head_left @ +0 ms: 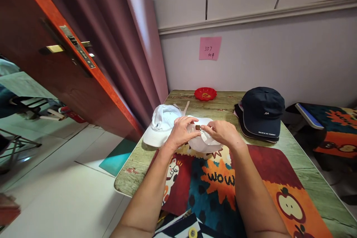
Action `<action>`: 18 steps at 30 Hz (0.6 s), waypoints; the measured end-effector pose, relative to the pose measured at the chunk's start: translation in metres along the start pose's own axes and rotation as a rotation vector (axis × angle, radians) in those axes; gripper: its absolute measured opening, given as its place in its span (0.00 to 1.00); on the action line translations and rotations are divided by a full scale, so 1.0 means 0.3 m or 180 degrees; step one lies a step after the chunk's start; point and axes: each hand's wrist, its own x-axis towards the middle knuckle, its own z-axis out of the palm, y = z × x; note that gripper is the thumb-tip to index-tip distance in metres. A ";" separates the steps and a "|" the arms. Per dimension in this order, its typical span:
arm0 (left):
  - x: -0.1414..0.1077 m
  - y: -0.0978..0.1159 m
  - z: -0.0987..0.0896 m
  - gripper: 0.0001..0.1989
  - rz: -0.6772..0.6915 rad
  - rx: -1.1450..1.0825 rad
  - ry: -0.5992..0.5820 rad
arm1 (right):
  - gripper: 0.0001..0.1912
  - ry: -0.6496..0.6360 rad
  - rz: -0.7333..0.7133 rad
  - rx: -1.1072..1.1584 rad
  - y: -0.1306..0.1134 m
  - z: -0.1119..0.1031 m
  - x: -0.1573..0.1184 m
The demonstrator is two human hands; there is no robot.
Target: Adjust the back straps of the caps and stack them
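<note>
A white cap (205,145) lies with its hollow side facing up at the back edge of the colourful mat, between my hands. My left hand (182,130) is at its left side, thumb and fingers closed on the cap near a small brown patch (198,127). From the right, my right hand (223,132) pinches the cap beside the same patch. Another white cap (163,123) rests just left of my left hand, its brim toward the front left. Farther right sits a stack of dark caps, with a navy cap (262,109) on top.
A red scalloped dish (205,93) stands at the table's back edge. The mat (223,189) covers the front of the wooden table (131,173). A pink note (210,48) is on the wall. An open door (83,81) and a curtain are at the left.
</note>
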 end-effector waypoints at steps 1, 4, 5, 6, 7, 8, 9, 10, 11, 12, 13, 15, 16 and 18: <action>-0.003 0.002 0.001 0.18 0.0087 0.0056 -0.0031 | 0.29 -0.0137 -0.0050 0.0019 0.000 -0.001 -0.003; -0.011 0.001 0.006 0.13 0.0362 0.0327 -0.0060 | 0.22 -0.0469 -0.0245 0.0323 0.011 -0.008 -0.011; -0.013 -0.001 0.007 0.10 0.0462 0.0461 -0.0044 | 0.19 -0.0521 -0.0285 0.0416 0.018 -0.011 -0.015; -0.016 -0.004 0.009 0.09 0.0567 0.0611 -0.0016 | 0.17 -0.0539 -0.0311 0.0489 0.024 -0.014 -0.017; -0.018 -0.007 0.010 0.08 0.0675 0.0771 0.0028 | 0.15 -0.0511 -0.0331 0.0543 0.030 -0.017 -0.019; -0.022 -0.012 0.013 0.08 0.0781 0.0947 0.0093 | 0.12 -0.0433 -0.0343 0.0580 0.036 -0.019 -0.020; -0.026 -0.017 0.015 0.08 0.0881 0.1140 0.0176 | 0.10 -0.0289 -0.0325 0.0601 0.041 -0.019 -0.020; -0.031 -0.023 0.019 0.09 0.0964 0.1347 0.0280 | 0.10 -0.0083 -0.0273 0.0621 0.045 -0.019 -0.018; -0.036 -0.030 0.024 0.09 0.1020 0.1546 0.0405 | 0.10 0.0176 -0.0191 0.0662 0.049 -0.016 -0.014; -0.041 -0.038 0.030 0.10 0.1046 0.1712 0.0533 | 0.11 0.0462 -0.0096 0.0753 0.053 -0.012 -0.009; -0.045 -0.047 0.038 0.11 0.1048 0.1809 0.0650 | 0.12 0.0739 -0.0008 0.0918 0.056 -0.007 -0.003; -0.050 -0.066 0.053 0.13 0.1030 0.1700 0.0845 | 0.13 0.1150 0.0068 0.1484 0.061 0.007 0.011; -0.050 -0.076 0.061 0.13 0.1005 0.1497 0.0950 | 0.13 0.1252 0.0047 0.1841 0.063 0.013 0.016; -0.048 -0.095 0.073 0.13 0.0884 0.0921 0.1162 | 0.14 0.1278 -0.0008 0.2516 0.060 0.023 0.023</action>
